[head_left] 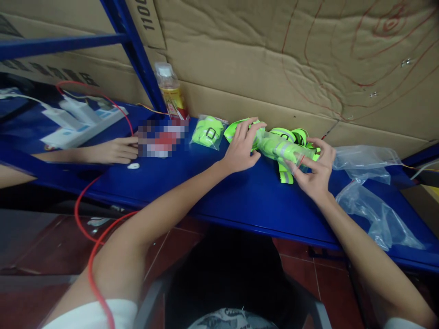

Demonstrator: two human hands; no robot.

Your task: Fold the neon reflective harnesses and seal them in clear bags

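Observation:
My right hand (314, 171) grips one end of a clear plastic bag (283, 150) with a rolled neon-yellow reflective strap inside. Beside the bag's other end is my left hand (241, 147), fingers stretched out and thumb apart. Its fingertips reach the bag; whether they press on it I cannot tell. Loose neon straps (295, 135) with a black buckle lie behind and under the bag, and one grey-striped end hangs toward me. Another neon strap (233, 129) shows behind my left fingers. To the left lies a packed neon strap (207, 131) in its own clear bag.
Empty clear bags (372, 205) lie on the blue shelf (219, 194) at the right. A drink bottle (172, 93) stands at the back. Another person's hand (118, 150) rests by a blurred-out item at left, near a power strip (87, 128) and red cable (89, 269). Cardboard (240, 59) walls the back.

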